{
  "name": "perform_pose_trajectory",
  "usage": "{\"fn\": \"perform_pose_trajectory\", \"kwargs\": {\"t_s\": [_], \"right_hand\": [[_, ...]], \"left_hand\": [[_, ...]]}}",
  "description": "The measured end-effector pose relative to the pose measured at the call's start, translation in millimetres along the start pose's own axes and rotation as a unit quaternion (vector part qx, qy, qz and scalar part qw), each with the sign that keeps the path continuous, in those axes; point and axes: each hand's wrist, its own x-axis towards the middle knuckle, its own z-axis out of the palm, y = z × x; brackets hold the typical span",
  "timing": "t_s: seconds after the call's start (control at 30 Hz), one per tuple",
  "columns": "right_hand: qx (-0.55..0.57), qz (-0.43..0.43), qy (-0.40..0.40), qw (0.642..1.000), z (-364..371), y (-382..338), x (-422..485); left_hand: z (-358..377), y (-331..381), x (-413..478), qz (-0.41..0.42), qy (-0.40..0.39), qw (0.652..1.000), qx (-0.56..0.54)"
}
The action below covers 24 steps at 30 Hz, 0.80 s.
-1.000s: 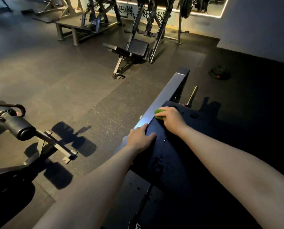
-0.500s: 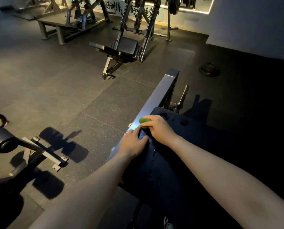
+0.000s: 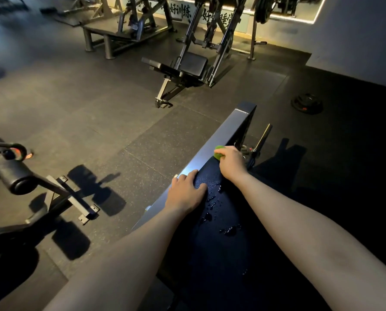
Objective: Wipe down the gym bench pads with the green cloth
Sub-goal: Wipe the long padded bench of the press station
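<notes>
Right hand grips green cloth on the wet pad; left hand rests loose-fingered at its edge.

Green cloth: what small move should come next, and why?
Probably draw the cloth back toward the body along the pad: the right hand grips it at the pad's far edge, while droplets lie unwiped nearer, beside the left hand resting on the pad.
</notes>
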Motion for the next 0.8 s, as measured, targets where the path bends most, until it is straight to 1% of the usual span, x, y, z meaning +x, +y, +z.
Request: {"fn": "perform_pose_trajectory", "kwargs": {"t_s": [0.07, 0.17, 0.27, 0.33, 0.4, 0.53, 0.63, 0.67, 0.7, 0.8], "right_hand": [[-0.032, -0.026, -0.002, 0.999, 0, -6, -13], [-0.069, -0.105, -0.032, 0.992, 5, -19, -40], [-0.073, -0.16, -0.075, 0.982, 6, -22, -58], [-0.067, -0.18, -0.071, 0.979, 3, -14, -58], [-0.065, -0.163, -0.038, 0.984, -1, -4, -48], [-0.082, -0.06, 0.028, 0.994, -11, 11, -24], [-0.114, 0.034, 0.018, 0.993, -20, 20, -15], [-0.115, 0.048, 0.013, 0.992, -21, 19, -15], [-0.11, 0.047, 0.009, 0.993, -20, 17, -16], [-0.086, 0.008, -0.009, 0.996, -11, 6, -14]], "left_hand": [[2, 0, -1, 0.004, 0.006, 1.0, 0.0], [1, 2, 0, 0.002, 0.009, 1.0, 0.005], [2, 0, -2, 0.01, 0.015, 1.0, 0.008], [2, 0, -4, 0.021, 0.026, 0.999, 0.016], [2, 1, -5, 0.026, 0.032, 0.999, 0.025], [1, 2, -6, 0.031, 0.025, 0.999, 0.036], [1, 1, -8, 0.037, 0.028, 0.998, 0.043], [1, 1, -8, 0.037, 0.028, 0.998, 0.048], [1, 2, -8, 0.034, 0.026, 0.998, 0.051], [0, 7, -2, 0.022, 0.016, 0.999, 0.043]]}}
